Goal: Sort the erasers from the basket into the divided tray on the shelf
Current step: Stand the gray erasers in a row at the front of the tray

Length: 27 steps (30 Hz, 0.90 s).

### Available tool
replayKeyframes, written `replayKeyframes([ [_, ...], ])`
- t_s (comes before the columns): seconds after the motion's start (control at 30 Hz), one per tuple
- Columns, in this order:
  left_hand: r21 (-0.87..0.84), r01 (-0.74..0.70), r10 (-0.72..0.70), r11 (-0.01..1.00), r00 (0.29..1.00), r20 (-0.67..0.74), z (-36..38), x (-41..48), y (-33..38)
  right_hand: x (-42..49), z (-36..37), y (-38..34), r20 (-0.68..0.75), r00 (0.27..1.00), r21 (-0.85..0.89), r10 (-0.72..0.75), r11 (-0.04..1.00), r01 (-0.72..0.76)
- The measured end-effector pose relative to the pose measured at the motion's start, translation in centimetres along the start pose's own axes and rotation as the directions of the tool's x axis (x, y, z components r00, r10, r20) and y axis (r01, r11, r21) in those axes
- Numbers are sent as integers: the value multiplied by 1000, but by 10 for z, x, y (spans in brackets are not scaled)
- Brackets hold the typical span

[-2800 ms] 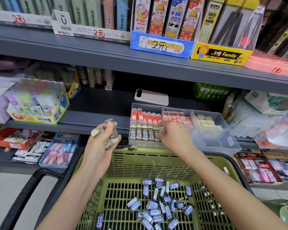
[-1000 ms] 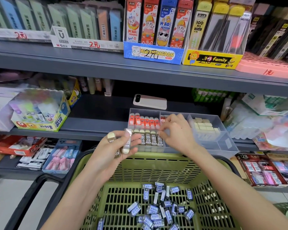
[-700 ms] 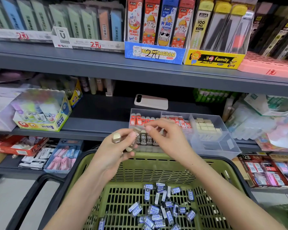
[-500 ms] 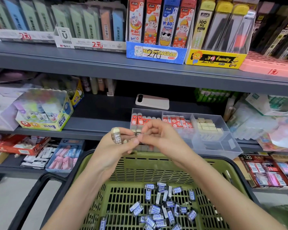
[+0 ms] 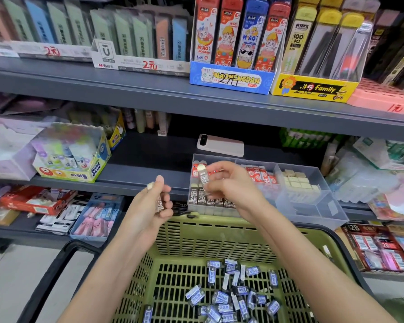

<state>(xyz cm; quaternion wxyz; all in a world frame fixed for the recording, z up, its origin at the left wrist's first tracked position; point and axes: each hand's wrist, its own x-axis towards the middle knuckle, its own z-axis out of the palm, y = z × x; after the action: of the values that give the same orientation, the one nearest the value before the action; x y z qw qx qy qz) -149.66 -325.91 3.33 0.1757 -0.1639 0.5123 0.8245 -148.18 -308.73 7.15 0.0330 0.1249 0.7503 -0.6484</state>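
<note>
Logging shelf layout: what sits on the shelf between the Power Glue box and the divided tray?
Nothing; the head view shows bare dark shelf between the glue box and the divided tray.

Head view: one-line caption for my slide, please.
Right hand pinches a brown-sleeved eraser at the divided tray; left hand holds a 2B eraser above the green basket.

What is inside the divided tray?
The tray holds a front row of brown 2B erasers, red erasers behind them, and cream erasers at right. The right hand covers part of the left and middle compartments.
</note>
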Motion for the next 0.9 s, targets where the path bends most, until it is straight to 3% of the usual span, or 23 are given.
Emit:
replayKeyframes([
  [0.07,-54,64,-64,996,998,-1,-1,0,2,9,7,5,-34,995,-15,89,996,-90],
  [0.13,-85,79,-79,993,997,1,-2,0,3,15,15,11,-102,988,-162,116,978,-132],
  [0.27,-89,63,-61,994,998,19,-6,-3,4,18,25,14,-193,979,-581,-62,812,-63],
  [0.37,-18,31,-30,999,999,38,-10,-4,3,20,27,14,-159,983,-702,-90,710,-48],
  [0.5,94,-59,52,994,996,73,-15,-6,4,20,25,11,-154,984,-726,-87,685,-53],
  [0.7,284,-180,145,942,979,142,-17,-7,3,18,29,12,-202,979,-501,-23,862,-83],
  [0.8,268,-186,162,945,981,110,-16,-8,3,17,27,13,-162,986,-500,-28,864,-57],
  [0.9,254,-190,167,948,980,109,-14,-9,3,11,25,12,-153,979,-601,-134,799,15],
])
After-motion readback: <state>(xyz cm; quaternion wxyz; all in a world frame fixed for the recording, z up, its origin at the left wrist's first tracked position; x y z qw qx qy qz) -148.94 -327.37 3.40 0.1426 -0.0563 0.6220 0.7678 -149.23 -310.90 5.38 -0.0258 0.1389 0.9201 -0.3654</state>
